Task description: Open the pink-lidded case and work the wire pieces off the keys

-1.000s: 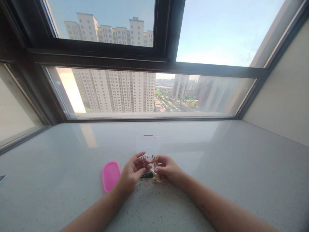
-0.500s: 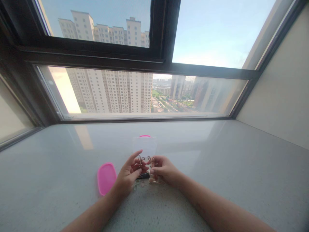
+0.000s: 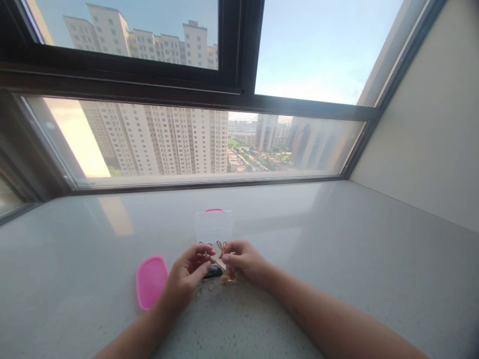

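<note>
My left hand (image 3: 189, 271) has its fingers curled round a dark, thin bow-shaped hair tie (image 3: 206, 244), partly hidden by the fingers. Between thumb and fingers, my right hand (image 3: 241, 259) pinches a brown bow-shaped hair tie (image 3: 220, 245), its loops pointing up. The two hands face each other, a small gap apart. Below them on the counter lie a black hair clip (image 3: 213, 271), some beige pieces (image 3: 229, 280) too small to make out, and little pale rings (image 3: 199, 291).
A clear plastic box (image 3: 214, 225) with a pink handle stands just beyond the hands. To the left lies a pink lid (image 3: 151, 282). The speckled pale counter (image 3: 337, 259) runs back to a dark-framed window (image 3: 209, 183); a wall (image 3: 419, 134) rises on the right.
The view has swung slightly to the right. My left hand's raised index finger has bent down, and the left hair tie has turned and is more hidden. The right hand keeps its pinch.
</note>
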